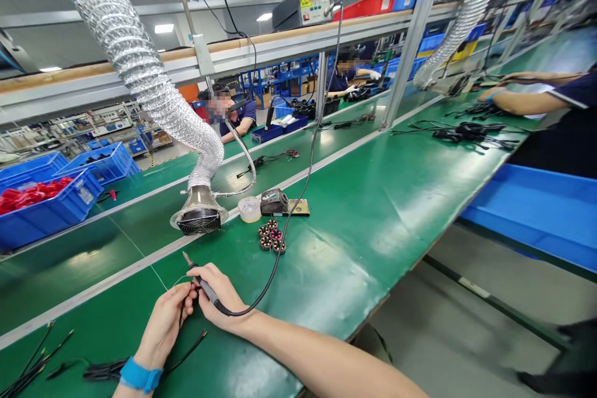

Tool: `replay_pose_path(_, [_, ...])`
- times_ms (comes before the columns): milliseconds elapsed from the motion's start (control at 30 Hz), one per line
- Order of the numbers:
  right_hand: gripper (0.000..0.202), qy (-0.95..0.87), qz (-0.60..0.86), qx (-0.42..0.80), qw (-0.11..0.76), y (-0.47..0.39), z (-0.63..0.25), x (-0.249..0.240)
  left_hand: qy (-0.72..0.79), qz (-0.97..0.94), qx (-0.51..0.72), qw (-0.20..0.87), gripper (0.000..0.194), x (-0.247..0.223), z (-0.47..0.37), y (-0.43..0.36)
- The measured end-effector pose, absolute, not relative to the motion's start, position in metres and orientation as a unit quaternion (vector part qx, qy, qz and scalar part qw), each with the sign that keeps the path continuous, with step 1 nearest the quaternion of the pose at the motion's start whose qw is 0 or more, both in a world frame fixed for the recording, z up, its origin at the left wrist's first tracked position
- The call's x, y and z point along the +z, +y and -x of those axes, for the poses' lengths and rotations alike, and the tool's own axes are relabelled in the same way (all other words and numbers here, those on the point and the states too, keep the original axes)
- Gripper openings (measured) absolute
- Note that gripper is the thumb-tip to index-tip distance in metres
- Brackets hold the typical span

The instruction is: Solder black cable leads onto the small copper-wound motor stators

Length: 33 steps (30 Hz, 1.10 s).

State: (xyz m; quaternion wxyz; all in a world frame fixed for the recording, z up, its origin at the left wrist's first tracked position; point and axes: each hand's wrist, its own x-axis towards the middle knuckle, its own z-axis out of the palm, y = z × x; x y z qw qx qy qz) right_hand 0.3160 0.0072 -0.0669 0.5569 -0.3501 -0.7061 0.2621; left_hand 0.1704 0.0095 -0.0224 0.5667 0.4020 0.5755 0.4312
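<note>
My right hand (226, 292) is closed around a soldering iron (209, 294), its tip pointing up and to the left. The iron's black cord loops up to a soldering station (305, 3) on the shelf. Close beside it, my left hand (163, 320), with a blue wristband, pinches a thin black cable (181, 317). A fine, pale wire that looks like solder (178, 280) curves above the left fingertips. What lies exactly between the fingertips of the two hands is too small to make out. Several small round parts with copper windings (272, 237) sit on the green bench ahead.
A silver fume duct (200, 208) hangs ahead of my hands. Near it are a tape roll (250, 210) and a dark soldering-iron stand (275, 201). Black cables (105, 370) lie at lower left. Blue bins (51, 214) stand left; co-workers sit across and at right.
</note>
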Motion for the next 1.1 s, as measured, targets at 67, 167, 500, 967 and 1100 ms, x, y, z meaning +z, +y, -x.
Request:
replay_pose_path(67, [0.057, -0.699, 0.352, 0.269, 0.562, 0.007, -0.315, -0.067, 0.575, -0.405, 0.435, 0.563, 0.026, -0.024, -0.171, 0.008])
replay_pose_path(167, [0.059, -0.716, 0.363, 0.250, 0.541, 0.008, -0.317, -0.065, 0.598, -0.467, 0.403, 0.512, 0.038, -0.024, -0.167, 0.008])
replay_pose_path(500, [0.051, -0.765, 0.412, 0.093, 0.486, 0.016, -0.323, -0.059, 0.678, -0.716, 0.134, 0.097, 0.057, -0.018, -0.120, 0.049])
replay_pose_path(967, [0.060, -0.784, 0.392, 0.123, 0.465, 0.012, -0.331, -0.062, 0.672, -0.647, 0.330, 0.142, 0.047, 0.004, -0.066, 0.022])
replay_pose_path(1100, [0.062, -0.774, 0.392, 0.170, 0.468, 0.002, -0.329, -0.073, 0.622, -0.557, 0.457, 0.305, 0.064, 0.040, -0.059, -0.029])
